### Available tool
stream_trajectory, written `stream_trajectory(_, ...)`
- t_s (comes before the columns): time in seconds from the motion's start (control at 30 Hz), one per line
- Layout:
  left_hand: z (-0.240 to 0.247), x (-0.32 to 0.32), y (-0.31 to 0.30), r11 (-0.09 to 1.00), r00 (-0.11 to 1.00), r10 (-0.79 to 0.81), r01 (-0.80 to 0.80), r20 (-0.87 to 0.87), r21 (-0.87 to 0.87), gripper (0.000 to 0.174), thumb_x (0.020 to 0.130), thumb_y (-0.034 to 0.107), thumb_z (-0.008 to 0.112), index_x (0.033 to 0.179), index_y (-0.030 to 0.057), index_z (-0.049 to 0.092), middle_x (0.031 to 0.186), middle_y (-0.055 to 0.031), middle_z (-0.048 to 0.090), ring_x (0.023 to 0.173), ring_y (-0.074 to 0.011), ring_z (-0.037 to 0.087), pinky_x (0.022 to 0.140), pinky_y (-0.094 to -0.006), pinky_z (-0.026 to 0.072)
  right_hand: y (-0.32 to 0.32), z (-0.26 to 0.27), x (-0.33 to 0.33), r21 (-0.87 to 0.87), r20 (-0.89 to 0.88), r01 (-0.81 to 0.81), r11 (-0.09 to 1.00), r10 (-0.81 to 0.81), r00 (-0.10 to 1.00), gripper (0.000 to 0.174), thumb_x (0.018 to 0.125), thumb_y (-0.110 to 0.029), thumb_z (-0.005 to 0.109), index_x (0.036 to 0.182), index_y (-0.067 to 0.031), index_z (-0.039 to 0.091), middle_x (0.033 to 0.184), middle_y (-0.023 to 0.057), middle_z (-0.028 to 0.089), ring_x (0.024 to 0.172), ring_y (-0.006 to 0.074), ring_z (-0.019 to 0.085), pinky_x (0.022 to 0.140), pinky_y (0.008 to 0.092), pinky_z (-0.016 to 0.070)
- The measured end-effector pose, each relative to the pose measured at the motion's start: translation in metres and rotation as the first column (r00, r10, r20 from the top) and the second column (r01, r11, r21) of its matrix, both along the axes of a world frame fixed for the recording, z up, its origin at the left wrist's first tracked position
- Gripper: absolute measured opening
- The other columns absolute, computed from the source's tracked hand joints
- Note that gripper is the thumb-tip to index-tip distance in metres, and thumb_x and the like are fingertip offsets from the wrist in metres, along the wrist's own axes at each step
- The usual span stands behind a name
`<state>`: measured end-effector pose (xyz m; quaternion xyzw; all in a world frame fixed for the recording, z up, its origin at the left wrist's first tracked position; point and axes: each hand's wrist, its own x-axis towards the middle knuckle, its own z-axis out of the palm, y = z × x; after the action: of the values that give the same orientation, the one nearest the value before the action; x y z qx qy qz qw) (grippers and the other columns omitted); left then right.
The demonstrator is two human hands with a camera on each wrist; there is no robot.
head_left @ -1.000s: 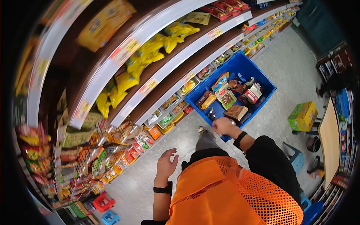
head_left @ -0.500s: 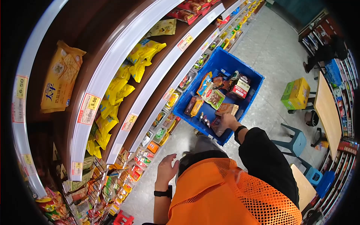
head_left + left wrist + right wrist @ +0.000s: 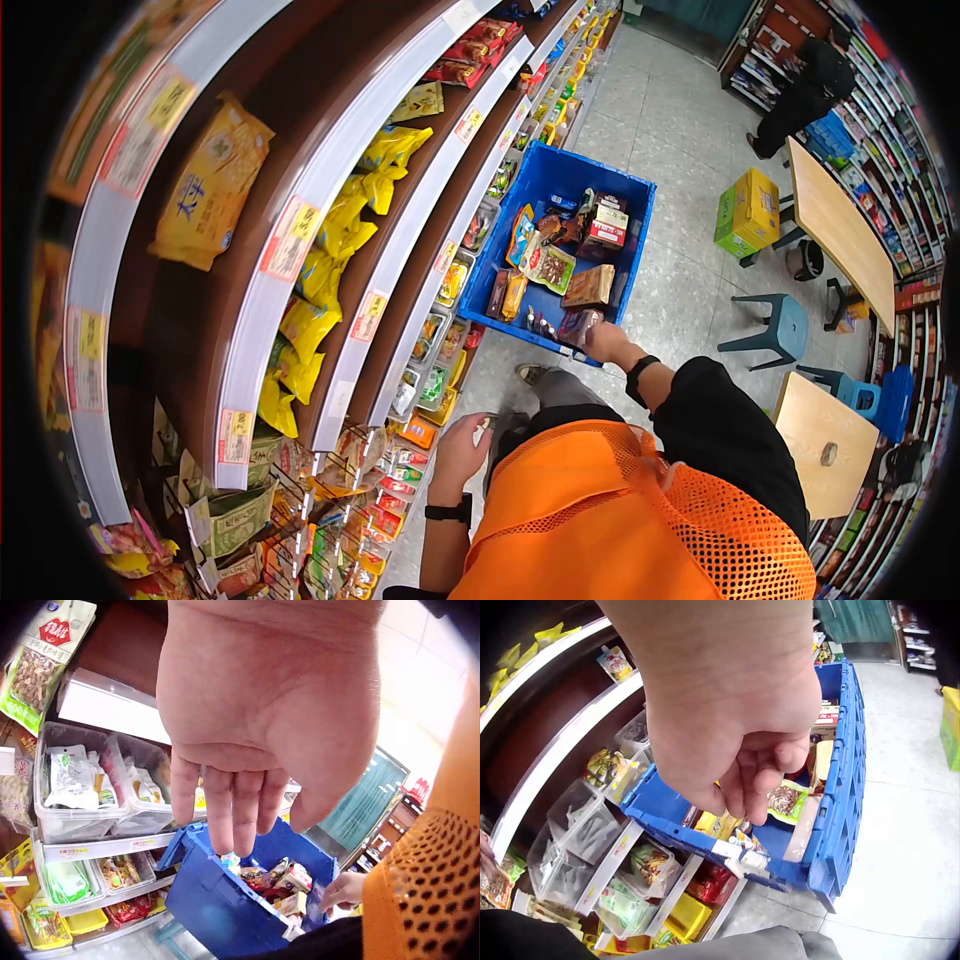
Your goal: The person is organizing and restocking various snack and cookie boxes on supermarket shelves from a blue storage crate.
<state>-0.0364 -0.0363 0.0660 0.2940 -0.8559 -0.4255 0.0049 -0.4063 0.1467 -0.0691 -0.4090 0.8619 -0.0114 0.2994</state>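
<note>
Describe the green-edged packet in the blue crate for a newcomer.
Beside the shelves stands the blue crate. Near its middle lies the green-edged packet. Unlike the yellow packet and brown box next to it, it has bright green edging around dark brown pieces.

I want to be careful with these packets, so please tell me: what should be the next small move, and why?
I would probably raise the right hand straight up from the blue crate. Its fingers look loosely curled, with nothing visible between them, and the yellow packet and the others lie inside, so it seems to have nothing to set down.
</note>
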Motion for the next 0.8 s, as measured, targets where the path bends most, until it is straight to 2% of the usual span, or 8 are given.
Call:
stream_trajectory(0.1,-0.023,0.035,-0.004,0.999,0.999,-0.044,0.043,0.02,0.026,0.032,0.094,0.019,0.07,0.123,0.0054,0.067,0.116,-0.0146,0.073,0.107,-0.0365,0.069,0.093,-0.0446,0.0554,0.016,0.019,0.033,0.057,-0.047,-0.057,0.997,0.06,0.997,0.033,0.087,-0.033,0.06,0.09,-0.0061,0.079,0.092,0.021,0.076,0.09,0.0414,0.073,0.082,0.0517,0.0593)
stream_trajectory(0.23,-0.042,0.074,-0.008,0.992,0.991,-0.116,0.112,0.064,0.054,0.033,0.093,0.02,0.07,0.123,0.005,0.067,0.114,-0.0148,0.073,0.107,-0.0369,0.069,0.093,-0.0454,0.0551,0.033,0.037,0.064,0.135,-0.035,-0.041,0.99,0.046,0.998,0.03,0.087,-0.031,0.061,0.091,-0.0062,0.079,0.097,0.0198,0.076,0.095,0.0398,0.073,0.084,0.0517,0.059)
stream_trajectory(0.3,-0.05,0.086,-0.011,0.987,0.985,-0.158,0.155,0.075,0.048,0.034,0.093,0.021,0.07,0.123,0.0046,0.067,0.114,-0.0151,0.073,0.107,-0.0369,0.069,0.092,-0.0457,0.0551,0.046,0.038,0.071,0.109,-0.044,-0.051,0.993,0.056,0.997,0.029,0.087,-0.031,0.062,0.091,-0.007,0.078,0.095,0.0196,0.076,0.093,0.0401,0.073,0.082,0.0522,0.0588)
stream_trajectory(0.37,-0.05,0.088,-0.012,0.981,0.978,-0.191,0.188,0.083,0.044,0.034,0.093,0.021,0.07,0.122,0.0042,0.067,0.114,-0.0154,0.073,0.107,-0.037,0.069,0.092,-0.0459,0.0551,0.057,0.042,0.073,-0.05,-0.084,-0.004,0.999,0.0,0.996,0.026,0.084,-0.034,0.067,0.084,-0.0099,0.076,0.084,0.0171,0.074,0.082,0.0411,0.071,0.074,0.0531,0.0573)
stream_trajectory(0.47,-0.041,0.077,-0.013,0.97,0.967,-0.244,0.245,0.071,-0.007,0.033,0.093,0.02,0.07,0.121,0.0031,0.067,0.114,-0.0161,0.073,0.106,-0.0373,0.069,0.092,-0.0461,0.0551,0.06,0.051,0.067,-0.029,-0.094,0.028,0.999,-0.031,0.995,0.026,0.085,-0.033,0.066,0.085,-0.0092,0.077,0.086,0.0174,0.075,0.084,0.0403,0.072,0.077,0.0524,0.0581)
stream_trajectory(0.6,-0.017,0.049,-0.015,0.989,0.99,-0.136,0.134,-0.033,-0.062,0.03,0.093,0.018,0.071,0.12,0.0033,0.068,0.112,-0.0164,0.074,0.104,-0.0369,0.069,0.09,-0.0453,0.0552,0.042,0.049,0.048,0.005,-0.088,-0.032,0.999,0.032,0.996,0.028,0.085,-0.033,0.065,0.085,-0.0074,0.077,0.088,0.0191,0.075,0.087,0.041,0.072,0.078,0.0523,0.0588)
stream_trajectory(0.7,0.008,0.027,-0.017,0.997,0.995,-0.014,0.006,-0.103,-0.075,0.028,0.092,0.014,0.071,0.118,0.0038,0.069,0.109,-0.0162,0.074,0.101,-0.0346,0.071,0.088,-0.0439,0.0558,0.023,0.034,0.031,-0.102,-0.109,-0.085,0.991,0.073,0.991,0.022,0.082,-0.033,0.068,0.082,-0.0131,0.077,0.081,0.0163,0.074,0.079,0.0405,0.072,0.072,0.0515,0.0582)
stream_trajectory(0.8,0.026,0.012,-0.026,0.988,0.985,0.087,-0.105,-0.152,-0.115,0.027,0.092,0.011,0.07,0.118,0.0039,0.07,0.107,-0.0157,0.075,0.097,-0.0322,0.072,0.085,-0.0423,0.0567,0.001,0.042,0.017,-0.123,-0.061,-0.086,0.989,0.079,0.995,0.022,0.082,-0.029,0.066,0.084,-0.0098,0.077,0.085,0.0186,0.075,0.083,0.0414,0.072,0.074,0.0518,0.0586)
